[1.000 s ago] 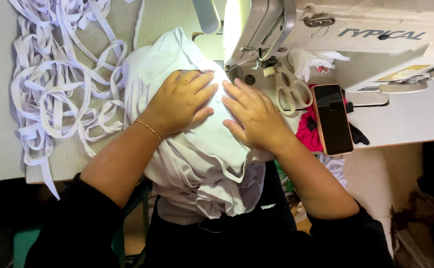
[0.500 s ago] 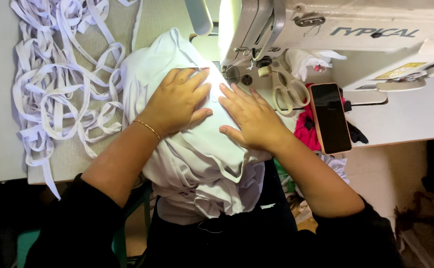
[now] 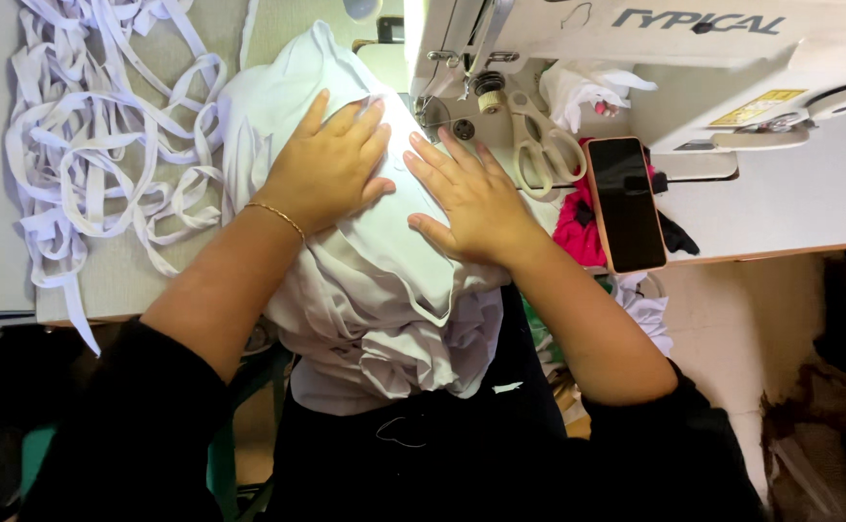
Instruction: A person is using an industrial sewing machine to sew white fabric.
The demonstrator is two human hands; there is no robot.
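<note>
Both hands, left (image 3: 324, 166) and right (image 3: 471, 198), lie open and flat on the white fabric (image 3: 384, 290) at frame centre. It looks soft, light and limp. Pressing with flat palms should hold it better than pinching.

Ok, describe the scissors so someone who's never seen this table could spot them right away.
Start at the big white sewing machine at the top. Just below its needle end, right of the right hand, lie the pale cream-handled scissors, loops toward the person. They sit left of the black flat phone and are the only looped tool there.
</note>
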